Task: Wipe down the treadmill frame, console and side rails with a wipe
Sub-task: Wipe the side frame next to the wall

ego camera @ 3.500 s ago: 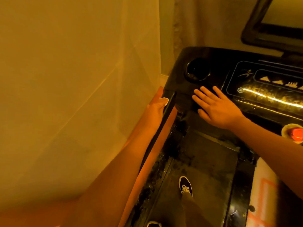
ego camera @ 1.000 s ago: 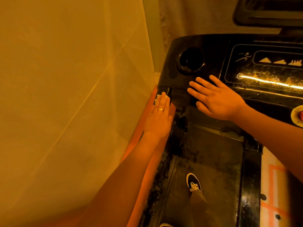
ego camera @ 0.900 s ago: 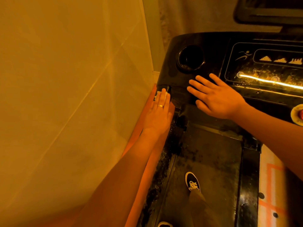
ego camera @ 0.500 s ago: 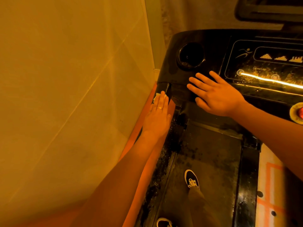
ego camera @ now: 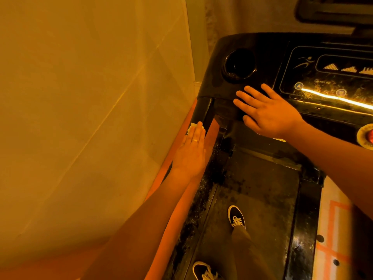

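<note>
Black console (ego camera: 262,47) fills the upper right, the side rail (ego camera: 201,110) dropping mid-frame. Our right hand (ego camera: 270,116) lies flat on the console; our left hand (ego camera: 191,154) — fingers straight, pressing the wipe (ego camera: 191,127) to the rail — has slid lower, so the rail's top looks done.

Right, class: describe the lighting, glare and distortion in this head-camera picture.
Head view, colour: a strong orange cast tints everything. Head view, glare: a bright streak crosses the console, washing out markings. Head view, shadow: the treadmill deck is dark with little detail, yet the left hand and the wipe under it read clearly. Head view, distortion: the wall corner leans.
</note>
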The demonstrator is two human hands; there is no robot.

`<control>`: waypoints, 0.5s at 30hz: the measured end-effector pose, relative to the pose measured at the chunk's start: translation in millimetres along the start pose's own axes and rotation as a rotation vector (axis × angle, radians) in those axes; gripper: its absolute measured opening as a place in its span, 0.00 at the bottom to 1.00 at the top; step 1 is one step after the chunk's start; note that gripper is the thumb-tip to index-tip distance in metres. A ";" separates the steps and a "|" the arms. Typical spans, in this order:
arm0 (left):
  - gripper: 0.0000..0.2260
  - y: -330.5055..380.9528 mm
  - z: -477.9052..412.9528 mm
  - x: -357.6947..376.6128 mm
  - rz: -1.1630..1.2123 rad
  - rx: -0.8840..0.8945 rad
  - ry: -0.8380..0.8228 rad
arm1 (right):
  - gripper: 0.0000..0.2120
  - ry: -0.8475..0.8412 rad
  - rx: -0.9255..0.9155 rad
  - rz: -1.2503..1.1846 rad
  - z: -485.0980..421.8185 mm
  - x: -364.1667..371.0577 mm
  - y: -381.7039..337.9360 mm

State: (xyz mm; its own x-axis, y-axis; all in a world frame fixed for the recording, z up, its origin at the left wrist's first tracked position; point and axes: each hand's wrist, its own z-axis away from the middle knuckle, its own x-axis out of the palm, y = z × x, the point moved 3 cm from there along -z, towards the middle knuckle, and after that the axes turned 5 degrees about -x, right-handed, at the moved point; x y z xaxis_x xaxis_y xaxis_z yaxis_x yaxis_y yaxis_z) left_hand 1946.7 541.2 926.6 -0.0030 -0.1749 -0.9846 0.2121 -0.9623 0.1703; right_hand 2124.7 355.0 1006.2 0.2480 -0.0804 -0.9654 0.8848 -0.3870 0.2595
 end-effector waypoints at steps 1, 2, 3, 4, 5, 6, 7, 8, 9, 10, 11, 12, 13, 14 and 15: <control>0.29 0.1 2.9 0.0 -0.006 -0.004 -0.002 | 0.29 -0.001 0.001 -0.001 0.2 -0.1 -0.1; 0.29 -1.8 9.1 0.8 -0.016 -0.001 -0.004 | 0.29 -0.002 0.002 -0.002 0.5 -0.3 -0.3; 0.29 -4.4 18.4 2.1 -0.027 0.008 0.000 | 0.29 0.000 0.002 -0.003 0.9 -0.6 -0.6; 0.29 -6.7 29.8 3.7 -0.036 0.023 0.021 | 0.29 0.003 0.002 -0.002 1.2 -0.8 -0.8; 0.29 -8.8 41.4 6.3 -0.049 0.040 0.048 | 0.29 0.006 0.001 -0.001 1.3 -0.9 -0.9; 0.29 -10.4 51.2 7.9 -0.058 0.048 0.073 | 0.29 0.008 0.001 -0.002 1.1 -1.4 -0.8; 0.29 -12.2 56.7 10.2 -0.061 0.044 0.083 | 0.29 0.009 0.001 -0.007 0.7 -1.6 -0.6; 0.29 -13.1 57.8 11.5 -0.061 0.037 0.081 | 0.29 0.009 0.002 -0.010 0.5 -1.7 -0.2; 0.29 -12.6 55.3 11.2 -0.058 0.032 0.071 | 0.30 0.009 0.002 -0.011 0.4 -1.3 0.2; 0.28 -11.1 50.8 9.0 -0.050 0.026 0.066 | 0.30 0.008 0.002 -0.008 0.5 -0.5 -0.3; 0.28 -9.5 45.0 7.3 -0.038 0.019 0.055 | 0.30 0.006 0.001 -0.003 0.5 0.5 -0.6; 0.28 -7.9 39.5 5.9 -0.029 0.012 0.040 | 0.30 0.006 0.001 -0.001 0.5 1.2 -0.6; 0.28 -6.8 36.1 5.0 -0.031 0.003 0.025 | 0.29 0.007 0.001 -0.005 0.2 1.5 -0.4; 0.29 -7.1 36.3 5.3 -0.035 -0.006 0.017 | 0.29 0.008 -0.001 -0.010 0.1 1.3 -0.1; 0.29 -8.7 40.2 6.8 -0.044 -0.010 0.018 | 0.29 0.010 -0.001 -0.013 0.2 1.2 -0.5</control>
State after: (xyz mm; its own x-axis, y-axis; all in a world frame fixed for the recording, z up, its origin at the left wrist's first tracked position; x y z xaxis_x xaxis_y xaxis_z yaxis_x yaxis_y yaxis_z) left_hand 1905.5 540.0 920.0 0.0047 -0.1285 -0.9917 0.2221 -0.9668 0.1263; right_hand 2124.5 354.9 1004.9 0.2403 -0.0665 -0.9684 0.8883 -0.3872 0.2470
